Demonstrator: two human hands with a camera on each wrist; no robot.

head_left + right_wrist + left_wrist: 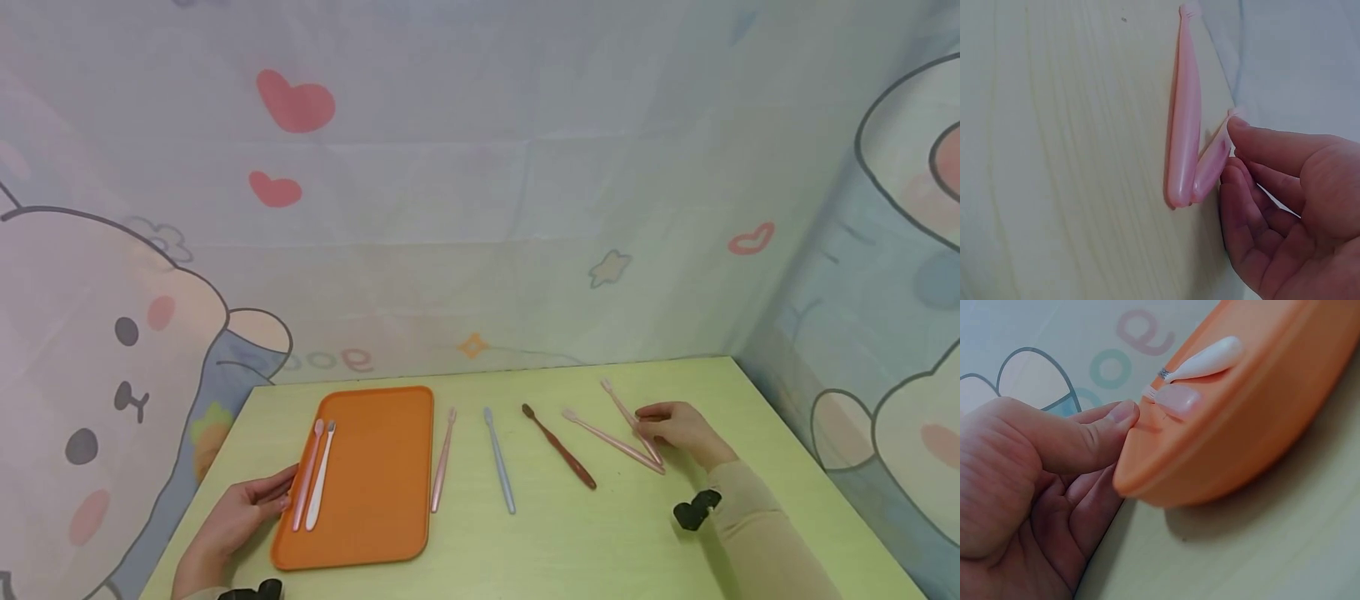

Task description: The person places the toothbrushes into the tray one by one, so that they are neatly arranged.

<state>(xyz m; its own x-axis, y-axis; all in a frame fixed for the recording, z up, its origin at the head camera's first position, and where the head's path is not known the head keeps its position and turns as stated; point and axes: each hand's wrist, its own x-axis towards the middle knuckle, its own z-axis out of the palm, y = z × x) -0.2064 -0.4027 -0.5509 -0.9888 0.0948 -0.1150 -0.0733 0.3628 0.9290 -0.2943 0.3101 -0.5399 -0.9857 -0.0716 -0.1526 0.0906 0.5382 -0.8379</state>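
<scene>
Near the table (585, 533)'s left edge, the fingers of your left hand (243, 512) grip the left rim of the orange tray (382, 483), where a pale pink toothbrush (308, 475) and a white toothbrush (321, 477) lie along that side. Right of the tray, a slim pink toothbrush (443, 460), a blue toothbrush (499, 461) and a brown toothbrush (559, 447) lie apart. Toward the far right corner, your right hand (681, 429) pinches the rear pink toothbrush (622, 406) between its fingers, its handle end right beside that of the slanted pink toothbrush (615, 442).
</scene>
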